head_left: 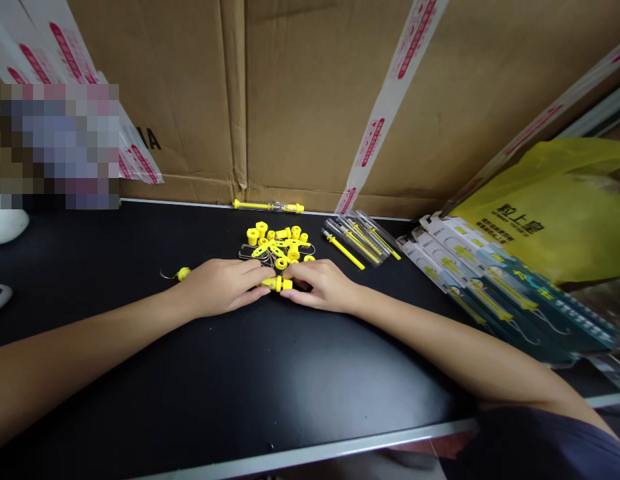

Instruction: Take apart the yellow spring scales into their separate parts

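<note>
Between my two hands lies a small yellow plastic piece (pixel 277 285) with a collar and some thin metal on it. My left hand (pixel 227 287) pinches its left end with the fingertips. At its right end, the fingers of my right hand (pixel 323 285) close on the same piece. Just behind them is a pile of yellow parts (pixel 280 247), with nuts, caps, flat strips and metal wire hooks. A yellow ball with a curved hook (pixel 183 274) rests beside my left wrist.
A long yellow tube assembly (pixel 268 206) lies along the back edge. Clear tubes with yellow rods (pixel 363 239) lie right of the pile. Printed packages (pixel 495 287) and a yellow bag (pixel 545 207) stand farther right. Behind is a cardboard box (pixel 300 100); a white object (pixel 7 225) sits at left.
</note>
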`<act>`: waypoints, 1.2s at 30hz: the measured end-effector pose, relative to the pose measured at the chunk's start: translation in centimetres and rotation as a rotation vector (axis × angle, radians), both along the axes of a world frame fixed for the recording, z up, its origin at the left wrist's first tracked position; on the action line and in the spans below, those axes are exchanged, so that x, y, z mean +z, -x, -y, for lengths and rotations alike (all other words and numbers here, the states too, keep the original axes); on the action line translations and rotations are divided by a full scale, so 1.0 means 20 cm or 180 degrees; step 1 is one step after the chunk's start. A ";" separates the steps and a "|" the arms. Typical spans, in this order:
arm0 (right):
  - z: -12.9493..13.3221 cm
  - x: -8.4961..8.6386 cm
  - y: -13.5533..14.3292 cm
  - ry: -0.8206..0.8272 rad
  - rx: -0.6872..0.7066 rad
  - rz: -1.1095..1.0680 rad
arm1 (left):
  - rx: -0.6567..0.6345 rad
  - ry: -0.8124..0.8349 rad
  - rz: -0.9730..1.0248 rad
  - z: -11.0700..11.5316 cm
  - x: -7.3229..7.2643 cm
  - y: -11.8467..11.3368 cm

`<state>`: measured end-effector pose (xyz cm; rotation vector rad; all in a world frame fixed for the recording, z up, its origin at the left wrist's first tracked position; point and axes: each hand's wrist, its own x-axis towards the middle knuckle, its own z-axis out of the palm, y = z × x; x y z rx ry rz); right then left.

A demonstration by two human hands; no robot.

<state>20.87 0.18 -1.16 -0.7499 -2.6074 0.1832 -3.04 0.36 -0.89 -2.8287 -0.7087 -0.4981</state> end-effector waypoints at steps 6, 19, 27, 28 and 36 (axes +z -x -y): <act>0.01 0.01 0.00 0.0167 -0.0064 -0.0049 | -0.0010 0.0017 0.0015 0.00 0.00 0.00; 0.01 0.01 0.00 0.0186 -0.0051 -0.0035 | 0.0025 0.0014 -0.0017 0.00 0.00 0.00; 0.00 0.00 0.00 -0.0054 0.0005 0.0041 | -0.0005 0.0017 -0.0009 0.00 0.00 0.00; 0.00 0.00 0.00 -0.0032 -0.0005 0.0008 | 0.0002 0.0021 -0.0013 0.00 0.00 0.00; 0.01 0.01 0.00 0.0113 -0.0058 0.0011 | 0.0017 0.0039 -0.0006 0.00 0.00 0.00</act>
